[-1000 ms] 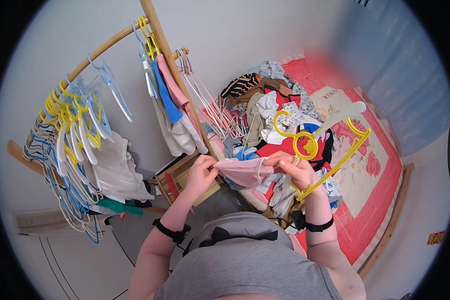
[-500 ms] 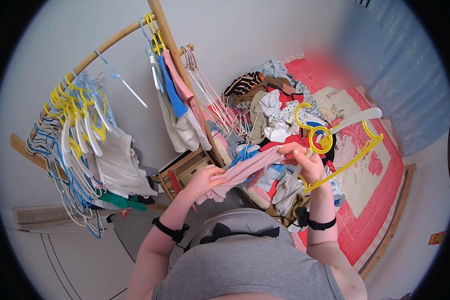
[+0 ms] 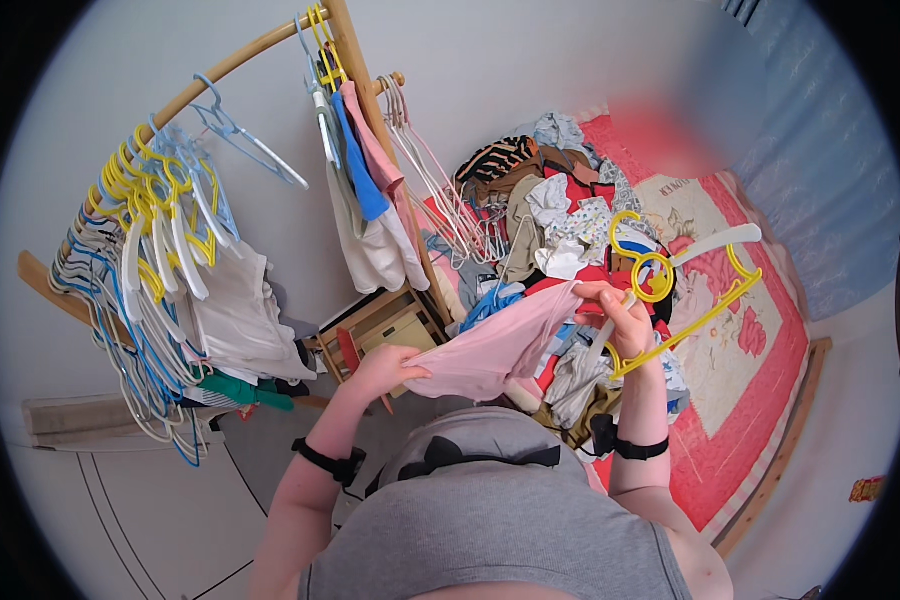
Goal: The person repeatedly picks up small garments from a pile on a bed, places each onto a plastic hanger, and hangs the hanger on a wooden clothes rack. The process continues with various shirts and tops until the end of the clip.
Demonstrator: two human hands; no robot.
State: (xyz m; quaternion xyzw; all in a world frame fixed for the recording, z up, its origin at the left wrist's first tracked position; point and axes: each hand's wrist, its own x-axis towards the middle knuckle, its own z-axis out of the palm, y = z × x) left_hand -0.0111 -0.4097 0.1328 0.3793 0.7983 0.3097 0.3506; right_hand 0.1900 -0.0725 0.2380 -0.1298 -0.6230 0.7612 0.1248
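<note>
A pink garment [image 3: 495, 350] is stretched between my hands in front of my body; which kind of garment it is, I cannot tell. My left hand [image 3: 385, 370] pinches its left end with closed fingers. At its upper right corner, my right hand [image 3: 625, 322] grips the cloth between thumb and fingers. The same right hand also holds a yellow and white clothes hanger [image 3: 720, 240], tilted, its hook and round centre above the hand. Part of the hanger is hidden behind the fingers.
A heap of mixed clothes [image 3: 565, 258] lies beyond my hands on a bed with a red patterned cover [image 3: 740, 440]. To the left stands a wooden rack [image 3: 240, 58] with many hangers [image 3: 150, 210] and some hung clothes [image 3: 375, 245]. A wooden chair-like piece [image 3: 400, 330] stands below it.
The pink garment, bunched before, is now spread wider. My left hand has moved left and slightly down with its end. The right hand still holds the hanger.
</note>
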